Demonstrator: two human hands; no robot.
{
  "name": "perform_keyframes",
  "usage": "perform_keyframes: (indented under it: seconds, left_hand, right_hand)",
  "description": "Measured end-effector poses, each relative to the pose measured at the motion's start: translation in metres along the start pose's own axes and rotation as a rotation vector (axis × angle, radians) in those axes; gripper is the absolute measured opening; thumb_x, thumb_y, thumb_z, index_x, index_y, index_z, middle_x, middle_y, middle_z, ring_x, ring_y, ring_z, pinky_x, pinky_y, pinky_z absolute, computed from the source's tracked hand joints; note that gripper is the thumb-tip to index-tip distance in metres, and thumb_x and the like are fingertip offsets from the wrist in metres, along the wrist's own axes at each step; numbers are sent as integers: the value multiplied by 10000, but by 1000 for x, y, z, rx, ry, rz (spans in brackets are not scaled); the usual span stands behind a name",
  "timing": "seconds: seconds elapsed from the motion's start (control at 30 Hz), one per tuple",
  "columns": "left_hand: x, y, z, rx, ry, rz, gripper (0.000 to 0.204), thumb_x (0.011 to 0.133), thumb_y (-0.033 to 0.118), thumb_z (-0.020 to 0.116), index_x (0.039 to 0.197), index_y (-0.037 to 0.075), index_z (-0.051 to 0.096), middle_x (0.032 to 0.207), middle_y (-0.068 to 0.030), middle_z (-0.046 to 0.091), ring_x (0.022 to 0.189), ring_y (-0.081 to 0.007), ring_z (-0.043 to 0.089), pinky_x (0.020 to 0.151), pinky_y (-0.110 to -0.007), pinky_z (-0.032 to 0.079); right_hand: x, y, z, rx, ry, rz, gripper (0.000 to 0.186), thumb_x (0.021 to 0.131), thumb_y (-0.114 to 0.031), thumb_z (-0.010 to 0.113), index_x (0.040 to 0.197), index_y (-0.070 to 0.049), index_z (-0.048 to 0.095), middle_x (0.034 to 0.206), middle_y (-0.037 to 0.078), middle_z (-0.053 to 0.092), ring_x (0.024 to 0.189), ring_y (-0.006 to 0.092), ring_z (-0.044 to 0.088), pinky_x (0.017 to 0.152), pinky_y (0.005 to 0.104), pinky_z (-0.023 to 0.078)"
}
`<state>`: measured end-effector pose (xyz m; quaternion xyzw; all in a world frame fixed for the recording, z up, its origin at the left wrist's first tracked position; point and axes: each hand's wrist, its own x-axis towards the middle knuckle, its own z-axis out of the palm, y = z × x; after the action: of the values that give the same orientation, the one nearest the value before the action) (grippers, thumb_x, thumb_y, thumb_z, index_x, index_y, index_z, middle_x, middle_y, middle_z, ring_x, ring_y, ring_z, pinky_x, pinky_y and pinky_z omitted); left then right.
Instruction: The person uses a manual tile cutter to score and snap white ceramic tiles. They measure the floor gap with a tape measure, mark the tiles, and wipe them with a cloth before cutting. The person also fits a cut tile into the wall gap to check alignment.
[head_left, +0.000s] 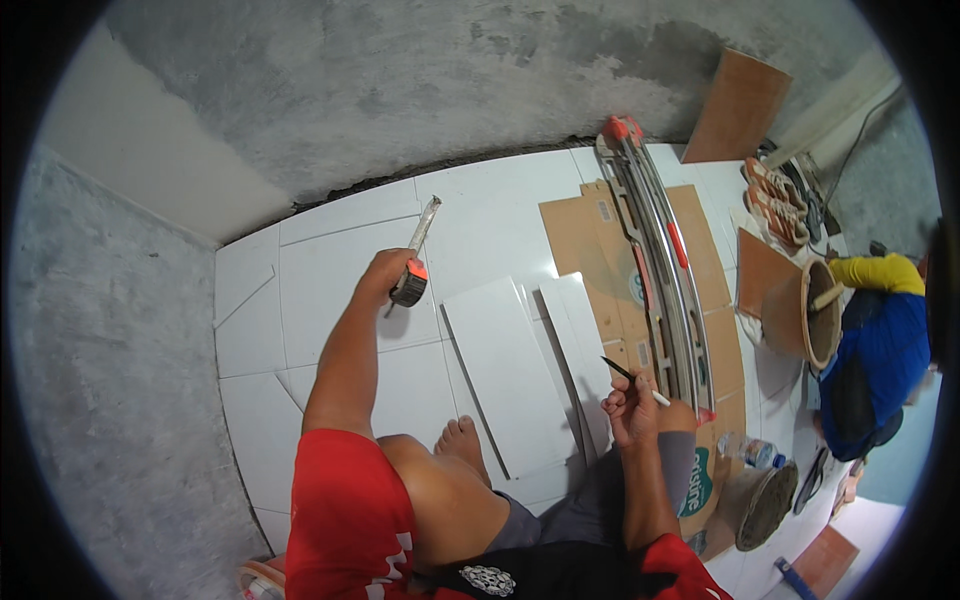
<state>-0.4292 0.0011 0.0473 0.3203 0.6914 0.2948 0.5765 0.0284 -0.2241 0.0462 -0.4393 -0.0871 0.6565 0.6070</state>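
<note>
My left hand point(380, 274) is closed round a black and orange tape measure point(409, 284), held over the white tiled floor. A short length of the measure's blade point(425, 222) sticks out toward the far wall. Between the fingers of my right hand point(632, 408) is a slim black and white pen point(618, 369), its dark end pointing up and left. A loose white tile point(512, 380) lies in front of my knees. Beside it, closer to my right hand, is a narrower white tile piece point(577, 345).
A long tile cutter point(668, 265) rests on flattened cardboard point(575, 235) to the right. Farther right are a tan bucket point(788, 310), sandals point(775, 205), a plastic bottle point(755, 452) and a bent-over person in blue and yellow point(880, 350). A brown tile point(735, 105) leans on the grey wall.
</note>
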Motion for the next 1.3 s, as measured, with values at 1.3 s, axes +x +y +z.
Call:
perform_keyframes:
  seconds: [1.3]
  left_hand:
    - [179, 6, 12, -732, 14, -150, 286, 969, 305, 566, 1071, 44, 624, 876, -213, 686, 671, -292, 676, 589, -420, 546]
  right_hand:
    - [326, 41, 120, -1447, 99, -808, 224, 1046, -162, 579, 1185, 13, 586, 1057, 165, 682, 953, 240, 658, 886, 349, 516]
